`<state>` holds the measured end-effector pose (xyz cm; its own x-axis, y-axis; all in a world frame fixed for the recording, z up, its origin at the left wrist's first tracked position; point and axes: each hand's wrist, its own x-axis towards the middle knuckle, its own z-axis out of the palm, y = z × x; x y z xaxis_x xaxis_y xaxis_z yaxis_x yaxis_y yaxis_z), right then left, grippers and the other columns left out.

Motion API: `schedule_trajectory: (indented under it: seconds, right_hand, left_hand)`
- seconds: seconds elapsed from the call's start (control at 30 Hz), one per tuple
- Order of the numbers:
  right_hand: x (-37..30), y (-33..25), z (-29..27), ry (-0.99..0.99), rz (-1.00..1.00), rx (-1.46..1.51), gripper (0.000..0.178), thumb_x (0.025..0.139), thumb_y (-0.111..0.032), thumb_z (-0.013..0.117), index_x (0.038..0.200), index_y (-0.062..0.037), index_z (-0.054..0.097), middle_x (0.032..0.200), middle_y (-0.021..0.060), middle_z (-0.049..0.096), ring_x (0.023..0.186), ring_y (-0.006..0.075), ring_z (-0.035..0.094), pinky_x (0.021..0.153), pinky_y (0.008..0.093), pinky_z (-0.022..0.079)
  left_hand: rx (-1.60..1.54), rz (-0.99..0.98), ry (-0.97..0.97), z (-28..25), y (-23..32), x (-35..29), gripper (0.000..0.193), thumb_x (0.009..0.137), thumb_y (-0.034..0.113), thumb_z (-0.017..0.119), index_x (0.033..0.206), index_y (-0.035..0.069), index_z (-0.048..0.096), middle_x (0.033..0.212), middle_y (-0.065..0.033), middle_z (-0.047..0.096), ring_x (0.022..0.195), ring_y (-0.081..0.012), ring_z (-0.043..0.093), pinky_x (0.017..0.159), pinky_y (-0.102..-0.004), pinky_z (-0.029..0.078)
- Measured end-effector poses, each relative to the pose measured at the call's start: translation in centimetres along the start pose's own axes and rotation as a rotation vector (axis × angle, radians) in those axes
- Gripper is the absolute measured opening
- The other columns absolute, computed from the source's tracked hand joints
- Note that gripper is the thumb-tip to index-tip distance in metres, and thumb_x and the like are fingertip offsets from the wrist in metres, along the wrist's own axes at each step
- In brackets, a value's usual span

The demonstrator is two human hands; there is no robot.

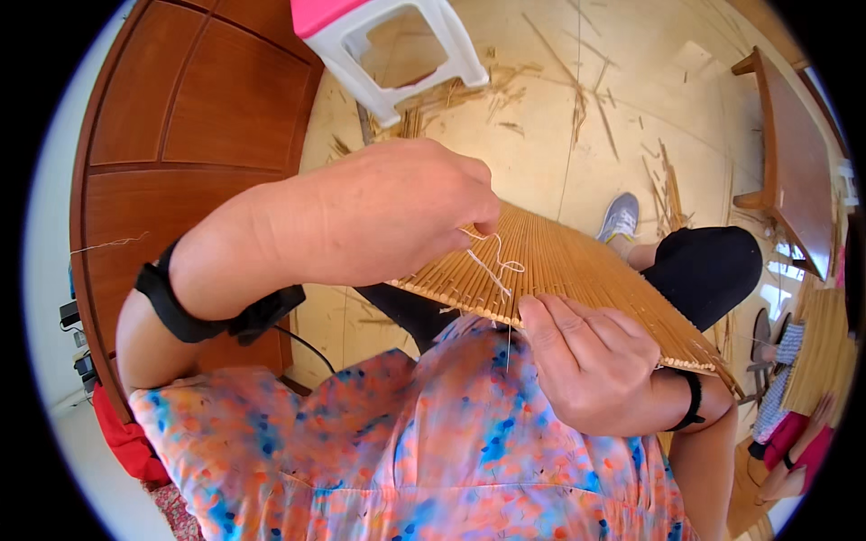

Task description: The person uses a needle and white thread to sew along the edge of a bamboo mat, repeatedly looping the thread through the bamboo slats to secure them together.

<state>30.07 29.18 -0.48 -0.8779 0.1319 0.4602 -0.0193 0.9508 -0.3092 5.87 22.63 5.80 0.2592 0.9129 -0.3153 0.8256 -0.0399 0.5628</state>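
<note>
Across my lap lies a fan-shaped mat of thin tan stalks, laid side by side, with the cut ends along its near edge. My left hand is closed above the mat's left part, its fingertips pinching a white thread. The thread falls in loose loops onto the stalks. My right hand grips the near edge, fingers on top; its thumb is mostly hidden. Just left of those fingers, a thin straight needle-like piece sticks down below the edge.
A white stool with a pink top stands ahead, beside a brown wooden cabinet. Loose stalks litter the tiled floor. A wooden bench is at the right. Lower right, another person's hand is by a similar mat.
</note>
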Motion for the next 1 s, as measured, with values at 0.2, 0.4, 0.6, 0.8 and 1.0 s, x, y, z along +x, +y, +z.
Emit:
schedule_trajectory:
  seconds: [0.2, 0.4, 0.6, 0.8, 1.0]
  right_hand:
    - [0.7, 0.2, 0.2, -0.056, -0.024, 0.019, 0.024, 0.075, -0.012, 0.062, 0.094, 0.0001, 0.07, 0.085, 0.0089, 0.068, 0.076, 0.0181, 0.067, 0.062, 0.0253, 0.049]
    - [0.4, 0.0, 0.2, -0.062, -0.032, 0.018, 0.025, 0.075, -0.012, 0.062, 0.096, -0.0001, 0.071, 0.087, 0.0088, 0.068, 0.076, 0.018, 0.067, 0.064, 0.0255, 0.049]
    - [0.0, -0.2, 0.0, -0.059, -0.016, 0.009, 0.026, 0.075, -0.013, 0.063, 0.096, -0.0005, 0.07, 0.089, 0.0084, 0.068, 0.077, 0.0175, 0.066, 0.065, 0.0252, 0.048]
    - [-0.5, -0.5, 0.1, -0.037, -0.025, 0.008, 0.025, 0.075, -0.014, 0.062, 0.095, -0.0006, 0.07, 0.089, 0.0083, 0.068, 0.077, 0.0175, 0.066, 0.067, 0.0251, 0.048]
    - [-0.6, -0.2, 0.3, -0.037, -0.027, 0.034, 0.027, 0.074, -0.013, 0.063, 0.097, 0.0002, 0.07, 0.088, 0.0088, 0.069, 0.076, 0.0179, 0.067, 0.063, 0.0256, 0.049]
  left_hand:
    - [-0.058, -0.025, -0.145, 0.5, -0.7, 0.1, 0.019, 0.078, 0.002, 0.066, 0.097, 0.004, 0.061, 0.094, -0.0118, 0.059, 0.087, -0.0362, 0.059, 0.072, -0.0432, 0.048]
    - [-0.14, 0.02, -0.181, 2.0, -0.8, 1.0, 0.021, 0.079, 0.0, 0.063, 0.1, 0.005, 0.061, 0.092, -0.0104, 0.06, 0.086, -0.0339, 0.06, 0.071, -0.0422, 0.048]
    - [-0.44, -0.096, -0.262, 2.8, -1.0, 2.6, 0.021, 0.086, 0.002, 0.057, 0.106, 0.005, 0.061, 0.078, -0.0132, 0.064, 0.074, -0.0302, 0.064, 0.067, -0.039, 0.049]
    - [-0.43, 0.085, -0.362, 3.0, -1.5, 2.8, 0.022, 0.084, 0.005, 0.061, 0.105, 0.007, 0.066, 0.084, -0.0141, 0.067, 0.075, -0.0293, 0.064, 0.066, -0.0376, 0.049]
    - [-0.07, 0.191, -0.372, 2.7, -0.5, 3.6, 0.014, 0.076, 0.005, 0.064, 0.089, 0.008, 0.068, 0.079, -0.011, 0.065, 0.074, -0.0329, 0.062, 0.061, -0.0396, 0.049]
